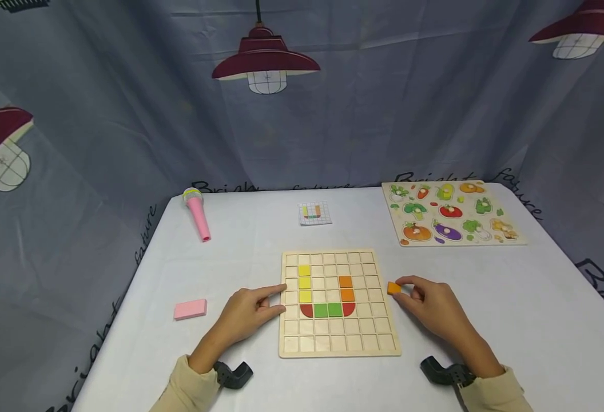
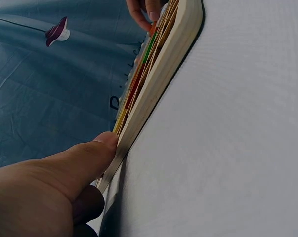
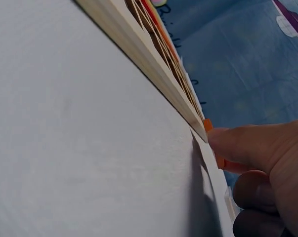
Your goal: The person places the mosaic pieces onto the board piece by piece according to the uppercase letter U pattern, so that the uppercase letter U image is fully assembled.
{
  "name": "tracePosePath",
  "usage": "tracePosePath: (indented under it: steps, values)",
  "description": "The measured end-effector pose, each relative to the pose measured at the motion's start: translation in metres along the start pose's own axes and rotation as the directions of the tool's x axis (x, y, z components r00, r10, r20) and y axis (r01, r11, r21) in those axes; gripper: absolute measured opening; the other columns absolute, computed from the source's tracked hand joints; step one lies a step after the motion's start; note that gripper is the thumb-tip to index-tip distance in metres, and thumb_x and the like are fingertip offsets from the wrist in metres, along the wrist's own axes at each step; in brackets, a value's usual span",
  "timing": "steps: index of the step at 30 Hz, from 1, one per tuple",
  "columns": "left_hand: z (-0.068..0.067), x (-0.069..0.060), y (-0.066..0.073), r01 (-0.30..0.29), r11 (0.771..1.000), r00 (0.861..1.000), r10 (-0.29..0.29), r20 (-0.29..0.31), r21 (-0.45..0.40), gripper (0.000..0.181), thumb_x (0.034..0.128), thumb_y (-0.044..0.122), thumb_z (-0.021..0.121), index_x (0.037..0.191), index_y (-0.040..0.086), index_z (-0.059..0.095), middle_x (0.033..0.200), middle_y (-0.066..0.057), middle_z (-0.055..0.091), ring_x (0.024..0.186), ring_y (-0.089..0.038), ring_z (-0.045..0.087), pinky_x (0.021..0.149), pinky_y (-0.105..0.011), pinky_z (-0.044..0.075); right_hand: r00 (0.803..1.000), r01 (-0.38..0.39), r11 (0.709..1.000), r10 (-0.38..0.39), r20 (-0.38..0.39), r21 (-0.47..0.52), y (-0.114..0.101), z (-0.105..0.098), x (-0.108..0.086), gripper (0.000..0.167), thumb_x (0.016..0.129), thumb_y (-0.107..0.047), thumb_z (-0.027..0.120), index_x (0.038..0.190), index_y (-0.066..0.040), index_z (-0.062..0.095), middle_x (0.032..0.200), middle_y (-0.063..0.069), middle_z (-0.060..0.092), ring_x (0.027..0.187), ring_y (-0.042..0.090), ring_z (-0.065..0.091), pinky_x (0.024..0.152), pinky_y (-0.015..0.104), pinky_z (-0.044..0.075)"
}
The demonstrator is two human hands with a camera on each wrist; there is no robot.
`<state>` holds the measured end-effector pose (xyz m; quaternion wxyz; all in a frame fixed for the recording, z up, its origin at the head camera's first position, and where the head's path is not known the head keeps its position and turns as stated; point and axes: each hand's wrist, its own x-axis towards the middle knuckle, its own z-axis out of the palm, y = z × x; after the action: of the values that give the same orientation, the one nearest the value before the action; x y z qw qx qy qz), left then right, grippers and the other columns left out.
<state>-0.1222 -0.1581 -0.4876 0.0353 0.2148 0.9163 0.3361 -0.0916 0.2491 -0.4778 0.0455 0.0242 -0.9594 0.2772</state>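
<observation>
A wooden grid board (image 1: 340,354) lies flat on the table. Three yellow tiles (image 1: 305,282) form a column in it, two green tiles (image 1: 328,310) sit between rounded red tiles (image 1: 306,311), and two orange squares (image 1: 346,294) stand above the right red one. With index finger and thumb extended, my left hand (image 1: 245,312) touches the board's left edge. Just off the right edge, my right hand (image 1: 433,303) pinches a loose orange tile (image 1: 393,288) between thumb and index finger. The right wrist view shows this orange tile (image 3: 220,162) partly covered by the thumb.
Behind the board lies a small pattern card (image 1: 314,213) with a similar coloured figure. A vegetable puzzle board (image 1: 459,232) is at the back right. To the left are a pink toy microphone (image 1: 197,214) and a pink block (image 1: 190,309). A grey curtain (image 1: 302,131) hangs behind the table.
</observation>
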Motion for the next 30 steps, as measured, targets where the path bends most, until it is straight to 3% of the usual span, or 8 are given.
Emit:
tracePosePath:
  steps: [6,16,23,30]
  values:
    - [0.0,0.0,0.0,-0.011,1.0,1.0,0.011,-0.011,-0.003,0.044,0.0905,0.038,0.079,0.132,0.025,0.071,0.057,0.019,0.045,0.053,0.002,0.038,0.054,-0.021,0.032,0.999,0.026,0.999,-0.026,-0.019,0.033,-0.003,-0.003,0.004,0.029,0.091,-0.026,0.08,0.115,-0.011,0.074,0.061,-0.005,0.043,0.055,0.012,0.039,0.049,0.027,0.029]
    - [0.001,0.0,-0.001,-0.035,0.999,0.999,0.035,-0.03,-0.015,0.044,0.0897,0.038,0.08,0.131,0.024,0.072,0.057,0.019,0.044,0.053,0.002,0.038,0.054,-0.021,0.031,0.995,0.1,0.993,-0.101,0.018,0.068,-0.019,0.0,0.013,0.024,0.09,-0.024,0.08,0.111,-0.013,0.074,0.059,-0.008,0.042,0.053,0.01,0.039,0.05,0.026,0.03]
    - [0.001,0.0,-0.002,-0.041,0.999,0.999,0.04,-0.032,-0.022,0.044,0.0899,0.038,0.08,0.13,0.023,0.073,0.057,0.018,0.044,0.052,0.002,0.038,0.053,-0.021,0.031,0.988,0.151,0.986,-0.152,0.017,0.075,-0.032,0.003,0.026,0.026,0.088,-0.022,0.083,0.111,-0.013,0.075,0.058,-0.007,0.042,0.052,0.011,0.04,0.048,0.026,0.029]
    - [0.001,0.0,0.0,-0.041,0.999,0.999,0.04,-0.027,-0.023,0.044,0.0899,0.038,0.08,0.131,0.023,0.072,0.057,0.018,0.044,0.052,0.002,0.037,0.053,-0.021,0.031,0.982,0.175,0.973,-0.183,0.043,0.149,-0.047,0.006,0.04,0.028,0.088,-0.024,0.083,0.112,-0.013,0.075,0.057,-0.008,0.041,0.049,0.01,0.038,0.045,0.025,0.028]
